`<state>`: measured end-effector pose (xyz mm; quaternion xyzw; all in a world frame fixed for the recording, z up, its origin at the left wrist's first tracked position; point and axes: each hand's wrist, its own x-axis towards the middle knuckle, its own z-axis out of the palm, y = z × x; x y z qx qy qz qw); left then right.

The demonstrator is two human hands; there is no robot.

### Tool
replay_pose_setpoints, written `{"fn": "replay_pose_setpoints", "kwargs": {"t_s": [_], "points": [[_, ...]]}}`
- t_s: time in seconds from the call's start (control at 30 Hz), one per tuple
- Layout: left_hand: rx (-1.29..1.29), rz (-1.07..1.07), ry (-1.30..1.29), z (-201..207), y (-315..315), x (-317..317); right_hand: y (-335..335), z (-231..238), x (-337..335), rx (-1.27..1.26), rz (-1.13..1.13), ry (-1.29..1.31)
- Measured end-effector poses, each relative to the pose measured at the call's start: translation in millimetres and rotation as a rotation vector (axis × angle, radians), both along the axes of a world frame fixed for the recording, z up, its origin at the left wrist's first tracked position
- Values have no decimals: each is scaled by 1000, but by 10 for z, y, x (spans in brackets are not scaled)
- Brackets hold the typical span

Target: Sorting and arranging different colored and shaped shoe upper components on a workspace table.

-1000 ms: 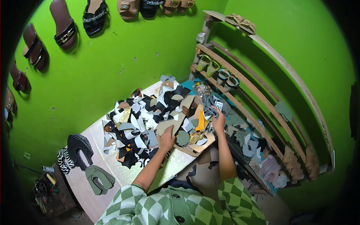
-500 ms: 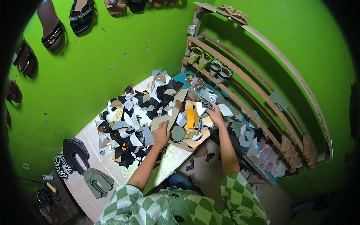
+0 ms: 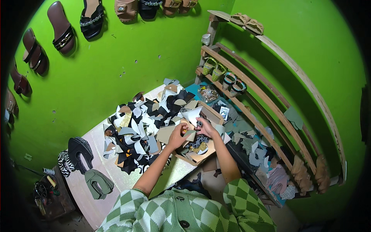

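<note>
Both of my hands are over an open cardboard box (image 3: 213, 113) on the table. My left hand (image 3: 177, 136) is curled around several cut scraps (image 3: 189, 135), tan and green ones among them. Close beside it, my right hand (image 3: 208, 129) pinches a dark grey patterned scrap (image 3: 199, 123). A white sheet piece (image 3: 192, 115) stands up just behind my fingers. Below my hands in the box lie dark grey patterned strips (image 3: 201, 138) and gold pieces (image 3: 202, 147). A large heap of black, white and grey scraps (image 3: 139, 131) spreads to the left of the box.
Stacks of black (image 3: 80, 152) and green cut pieces (image 3: 97, 183) lie on the table's left end. A wooden rack (image 3: 266, 94) with small sandals (image 3: 232, 84) rises at the right, above more scraps (image 3: 253, 150). Sandals (image 3: 63, 34) hang on the green wall.
My left hand has moved right from the tan sheet to the box and now grips scraps. My right hand has shifted left and nearer. Dark strips now show inside the box; the view has shifted slightly.
</note>
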<state>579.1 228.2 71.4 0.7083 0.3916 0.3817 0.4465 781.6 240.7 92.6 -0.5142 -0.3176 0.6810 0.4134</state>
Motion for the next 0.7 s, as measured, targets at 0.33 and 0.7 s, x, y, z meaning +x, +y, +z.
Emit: {"fn": "replay_pose_setpoints", "kwargs": {"t_s": [0.33,0.7], "points": [[-187,-85,-96,-236,112,48,60,200,367,613,64,-619],[-628,61,-266,-18,152,97,-390,80,93,305,451,-1093]]}}
